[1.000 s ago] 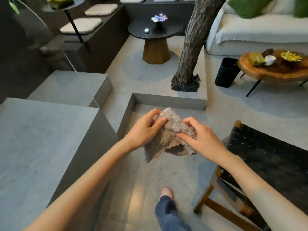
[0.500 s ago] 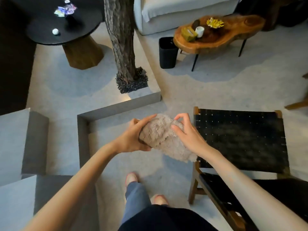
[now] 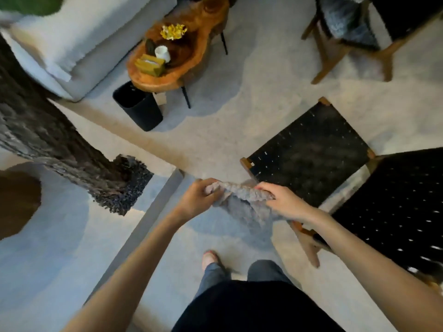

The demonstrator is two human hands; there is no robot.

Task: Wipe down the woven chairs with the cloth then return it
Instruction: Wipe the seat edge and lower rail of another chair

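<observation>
1. Gripping the cloth (image 3: 242, 203) with both hands: your left hand (image 3: 198, 200) pinches one end and your right hand (image 3: 286, 205) the other, in mid-air.
2. Wiping looks not started: the cloth is clear of the woven chair (image 3: 309, 159) just beyond your right hand. The return is also left.
3. Open floor (image 3: 215, 144) lies ahead of your hands. The chair's frame edge is under your right wrist, and the second chair (image 3: 347, 27) is well beyond.

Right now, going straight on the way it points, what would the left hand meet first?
Past the cloth it grips, the left hand would reach the near corner of the woven chair, though depth is unclear.
</observation>
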